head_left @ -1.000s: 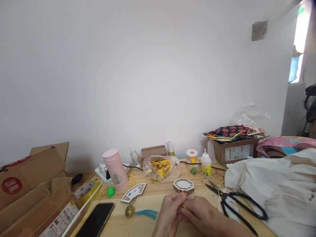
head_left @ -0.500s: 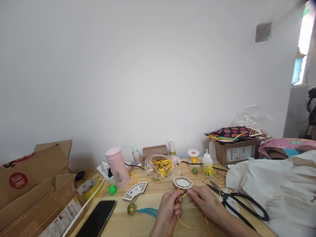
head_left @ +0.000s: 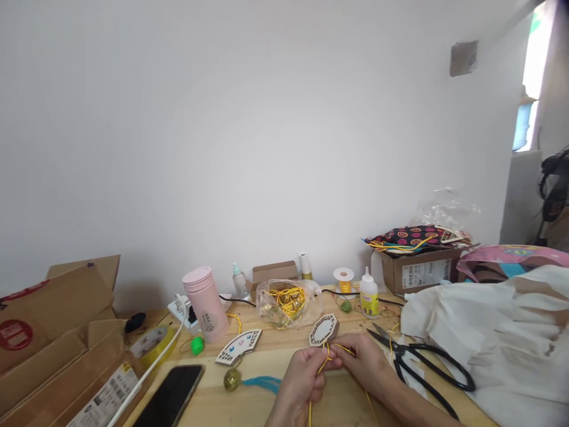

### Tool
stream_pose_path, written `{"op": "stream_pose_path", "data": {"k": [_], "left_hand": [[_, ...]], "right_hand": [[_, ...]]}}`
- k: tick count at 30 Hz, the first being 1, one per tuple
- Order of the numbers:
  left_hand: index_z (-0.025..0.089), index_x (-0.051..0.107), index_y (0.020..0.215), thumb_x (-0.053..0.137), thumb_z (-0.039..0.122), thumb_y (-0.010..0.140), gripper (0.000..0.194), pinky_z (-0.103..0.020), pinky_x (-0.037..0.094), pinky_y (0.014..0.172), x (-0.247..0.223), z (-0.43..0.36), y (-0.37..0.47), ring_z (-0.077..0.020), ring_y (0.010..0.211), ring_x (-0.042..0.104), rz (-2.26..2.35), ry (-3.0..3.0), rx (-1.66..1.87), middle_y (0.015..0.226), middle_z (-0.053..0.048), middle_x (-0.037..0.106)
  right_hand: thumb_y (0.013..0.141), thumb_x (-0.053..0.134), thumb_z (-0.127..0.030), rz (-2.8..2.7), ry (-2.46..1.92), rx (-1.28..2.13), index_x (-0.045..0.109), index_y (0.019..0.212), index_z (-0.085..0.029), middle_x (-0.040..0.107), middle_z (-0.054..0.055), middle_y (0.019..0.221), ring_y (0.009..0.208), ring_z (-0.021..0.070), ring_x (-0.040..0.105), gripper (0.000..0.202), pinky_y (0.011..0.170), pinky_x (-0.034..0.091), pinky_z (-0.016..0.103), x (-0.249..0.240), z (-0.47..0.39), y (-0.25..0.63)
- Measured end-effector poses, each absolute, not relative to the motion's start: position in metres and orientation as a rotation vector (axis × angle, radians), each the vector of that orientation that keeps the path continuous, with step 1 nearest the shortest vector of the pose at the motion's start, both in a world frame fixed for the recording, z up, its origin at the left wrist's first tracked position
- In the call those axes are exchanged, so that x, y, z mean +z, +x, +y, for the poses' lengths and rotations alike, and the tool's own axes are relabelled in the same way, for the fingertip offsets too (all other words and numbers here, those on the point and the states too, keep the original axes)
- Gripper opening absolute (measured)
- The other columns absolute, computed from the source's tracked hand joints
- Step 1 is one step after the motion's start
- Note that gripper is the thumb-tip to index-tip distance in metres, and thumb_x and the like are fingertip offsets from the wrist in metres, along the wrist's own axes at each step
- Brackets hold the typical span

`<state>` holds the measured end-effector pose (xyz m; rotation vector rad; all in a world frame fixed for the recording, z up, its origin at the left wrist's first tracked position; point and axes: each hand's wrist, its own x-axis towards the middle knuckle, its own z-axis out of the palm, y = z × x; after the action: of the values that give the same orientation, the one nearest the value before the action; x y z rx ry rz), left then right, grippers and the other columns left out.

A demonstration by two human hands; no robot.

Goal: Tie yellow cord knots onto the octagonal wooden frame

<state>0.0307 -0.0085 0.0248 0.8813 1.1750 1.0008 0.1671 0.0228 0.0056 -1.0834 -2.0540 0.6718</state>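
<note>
While the left hand (head_left: 299,379) pinches the yellow cord (head_left: 310,409) close to the wooden octagon (head_left: 323,330), the right hand (head_left: 367,365) grips another stretch of it just alongside. The octagon sits just beyond the fingertips of both hands; whether it lies fully flat is unclear.

Fine cord like this probably calls for a firm left pinch near the piece and a light, even right-hand draw, since a sharp tug could twist the octagon or bunch the loop. Loose strands trail below both hands and are best kept untangled.

To the right hand's right, the scissors (head_left: 402,351) lie with blades parted, so that wrist should stay off them; white cloth (head_left: 498,332) is farther out. Beside the left hand is the blue tassel (head_left: 262,384), with the phone (head_left: 169,394) well beyond. Ahead of the hands stands the glue bottle (head_left: 368,296). The worktop's (head_left: 235,412) near edge is out of view.
</note>
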Motion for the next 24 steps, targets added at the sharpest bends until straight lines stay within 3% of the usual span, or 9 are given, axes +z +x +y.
{"op": "stream_pose_path", "data": {"k": [4, 7, 12, 16, 19, 22, 24], "left_hand": [[0.009, 0.059, 0.06, 0.063, 0.035, 0.058, 0.026, -0.018, 0.002, 0.033, 0.025, -0.008, 0.031, -0.0003, 0.029, 0.014, 1.19, 0.914, 1.032, 0.035, 0.008, 0.038], [0.009, 0.061, 0.061, 0.063, 0.042, 0.055, 0.033, -0.019, 0.002, 0.033, 0.024, -0.007, 0.031, -0.0014, 0.027, 0.012, 1.238, 0.958, 1.06, 0.028, 0.011, 0.026], [0.007, 0.066, 0.059, 0.069, 0.045, 0.046, 0.041, -0.017, 0.008, 0.035, 0.025, -0.003, 0.031, -0.0018, 0.031, 0.02, 1.258, 1.1, 1.195, 0.03, 0.008, 0.034], [0.01, 0.07, 0.069, 0.065, 0.042, 0.055, 0.036, -0.017, 0.024, 0.039, 0.028, -0.004, 0.034, -0.0071, 0.039, 0.037, 1.256, 1.294, 1.227, 0.04, 0.001, 0.053], [0.011, 0.07, 0.075, 0.062, 0.037, 0.061, 0.031, -0.021, 0.037, 0.053, 0.028, -0.006, 0.036, -0.015, 0.057, 0.052, 1.204, 1.396, 1.197, 0.059, -0.004, 0.065], [0.012, 0.069, 0.077, 0.061, 0.033, 0.063, 0.027, -0.023, 0.04, 0.06, 0.027, -0.008, 0.038, -0.0171, 0.064, 0.055, 1.199, 1.418, 1.19, 0.064, -0.005, 0.066], [0.011, 0.069, 0.075, 0.061, 0.032, 0.063, 0.026, -0.02, 0.038, 0.053, 0.027, -0.008, 0.04, -0.0138, 0.055, 0.052, 1.228, 1.404, 1.194, 0.055, -0.003, 0.063]], "right_hand": [[0.077, 0.042, -0.024, -2.011, -1.101, 0.664, 0.062, 0.063, -0.018, 0.061, -0.001, 0.061, 0.059, 0.0147, 0.052, 0.025, 0.052, 0.033, 0.02, 0.007, 0.023, 0.167], [0.074, 0.047, -0.025, -1.951, -1.196, 0.584, 0.063, 0.066, -0.02, 0.06, 0.0, 0.064, 0.06, 0.0162, 0.052, 0.019, 0.053, 0.033, 0.022, 0.011, 0.021, 0.168], [0.071, 0.051, -0.025, -1.876, -1.221, 0.5, 0.061, 0.066, -0.019, 0.057, 0.0, 0.063, 0.057, 0.0152, 0.048, 0.013, 0.052, 0.033, 0.023, 0.021, 0.016, 0.168], [0.071, 0.052, -0.025, -1.867, -1.142, 0.542, 0.062, 0.066, -0.02, 0.056, 0.0, 0.064, 0.062, 0.0152, 0.049, 0.013, 0.057, 0.034, 0.023, 0.023, 0.014, 0.168], [0.069, 0.053, -0.024, -1.825, -1.163, 0.632, 0.063, 0.065, -0.02, 0.055, 0.0, 0.061, 0.06, 0.0151, 0.049, 0.012, 0.056, 0.033, 0.023, 0.019, 0.016, 0.166], [0.066, 0.054, -0.024, -1.725, -1.151, 0.817, 0.063, 0.062, -0.017, 0.053, 0.0, 0.056, 0.054, 0.0144, 0.046, 0.013, 0.05, 0.032, 0.022, 0.012, 0.022, 0.164], [0.065, 0.051, -0.023, -1.671, -1.122, 0.909, 0.061, 0.061, -0.014, 0.051, 0.0, 0.053, 0.05, 0.0133, 0.044, 0.014, 0.046, 0.032, 0.021, 0.009, 0.025, 0.163]]}}
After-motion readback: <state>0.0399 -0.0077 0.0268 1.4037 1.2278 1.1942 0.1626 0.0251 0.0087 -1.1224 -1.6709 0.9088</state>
